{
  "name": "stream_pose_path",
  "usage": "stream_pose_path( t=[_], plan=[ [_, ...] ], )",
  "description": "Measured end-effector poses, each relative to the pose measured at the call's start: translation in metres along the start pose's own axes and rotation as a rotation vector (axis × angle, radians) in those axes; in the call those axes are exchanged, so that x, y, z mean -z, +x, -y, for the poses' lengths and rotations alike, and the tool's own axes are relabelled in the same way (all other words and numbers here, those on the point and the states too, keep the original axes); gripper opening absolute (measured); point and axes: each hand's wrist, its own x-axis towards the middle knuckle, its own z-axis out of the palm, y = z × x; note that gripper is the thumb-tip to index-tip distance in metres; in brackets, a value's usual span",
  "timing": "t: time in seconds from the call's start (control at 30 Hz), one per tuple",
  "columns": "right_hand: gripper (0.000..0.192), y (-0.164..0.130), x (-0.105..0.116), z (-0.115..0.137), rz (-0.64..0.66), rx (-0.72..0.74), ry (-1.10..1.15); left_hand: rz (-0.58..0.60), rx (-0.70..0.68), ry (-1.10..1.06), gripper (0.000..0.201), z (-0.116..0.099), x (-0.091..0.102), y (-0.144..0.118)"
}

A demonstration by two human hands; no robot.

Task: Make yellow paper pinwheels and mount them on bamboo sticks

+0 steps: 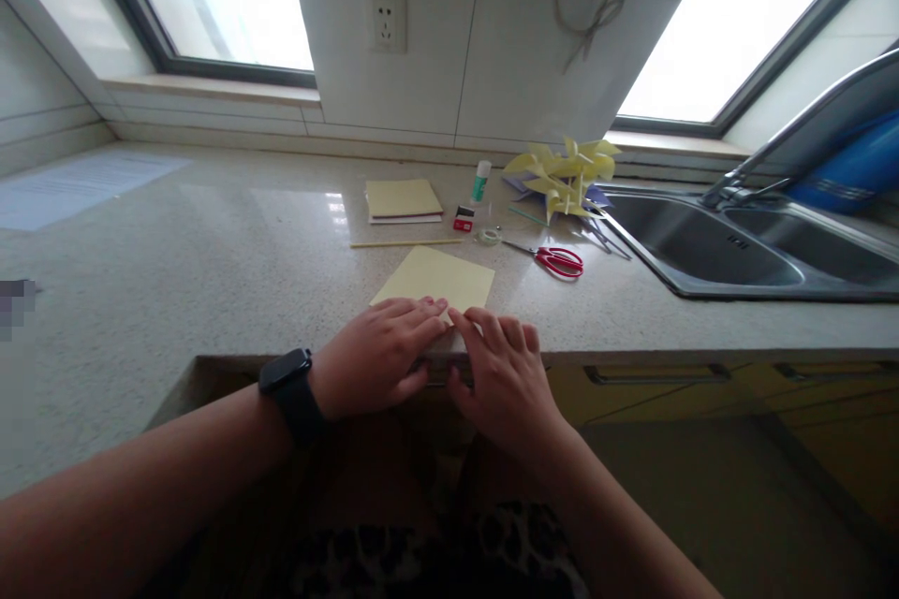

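From the head view, we are pressing a yellow sheet [436, 279] flat at the near edge of the counter [211, 262], left of the sink [709, 248]. Our left hand [375, 354] and right hand [502, 374] are lying open, fingers spread, side by side on its near edge. This looks like creasing a fold; next needs firm, even pressure along the edge. The sheet is looking pale, smooth and square-cornered.

The bench [211, 253] is speckled stone, polished enough to mirror the window light. The yellow sheet [439, 279] is matt paper. The sink [709, 248] is brushed metal. The scissors [554, 259] have glossy red plastic handles.
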Motion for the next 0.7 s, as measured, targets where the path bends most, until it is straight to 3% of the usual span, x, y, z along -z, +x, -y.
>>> stream_pose_path(
  t=[0.4, 0.7],
  plan=[
    [0.035, -0.0086, 0.0042, 0.0017, -0.057, 0.029, 0.018, 0.008, -0.006, 0.016, 0.053, 0.0006, -0.0003, 0.0004],
    [0.05, -0.0028, 0.0029, 0.0014, -0.001, 0.007, -0.039, -0.033, 0.006, -0.051, 0.063, 0.0017, -0.003, -0.0008]
  ],
)
